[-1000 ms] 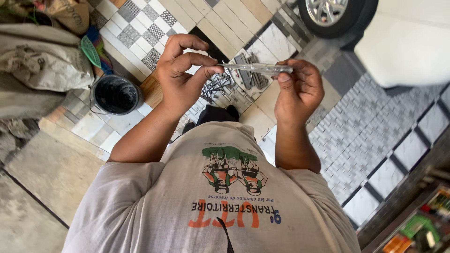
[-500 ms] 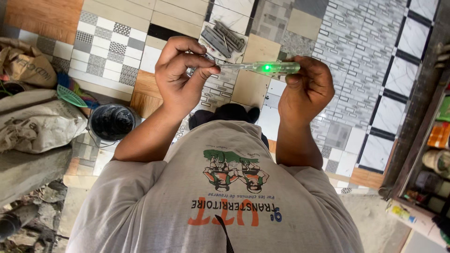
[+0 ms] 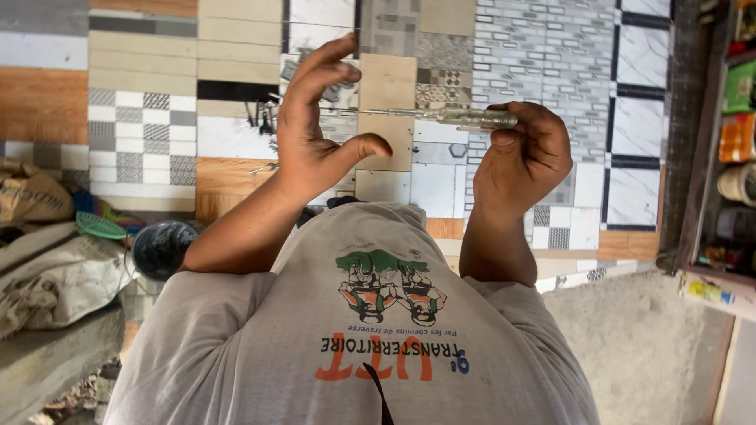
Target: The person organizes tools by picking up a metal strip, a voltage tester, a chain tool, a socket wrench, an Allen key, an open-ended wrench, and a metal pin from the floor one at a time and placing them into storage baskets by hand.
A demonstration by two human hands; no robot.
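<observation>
My right hand point(image 3: 524, 153) grips the clear handle of a tester screwdriver point(image 3: 465, 118), held level at chest height with its thin metal shaft pointing left. My left hand point(image 3: 315, 130) is just left of the shaft tip with its fingers spread apart and holds nothing. The tip ends close to my left thumb and forefinger without touching them. No light shows in the handle. Below the hands is my light grey printed shirt point(image 3: 378, 330).
A patchwork tiled floor point(image 3: 504, 47) lies below, with several small metal parts point(image 3: 264, 114) on it behind my left hand. A black bucket point(image 3: 161, 248) and grey sacks point(image 3: 55, 283) are at the left. Shelves with coloured containers point(image 3: 736, 118) line the right edge.
My left hand let go of the shaft tip and spread its fingers. The green light in the handle went out. The view swung right across the floor.
</observation>
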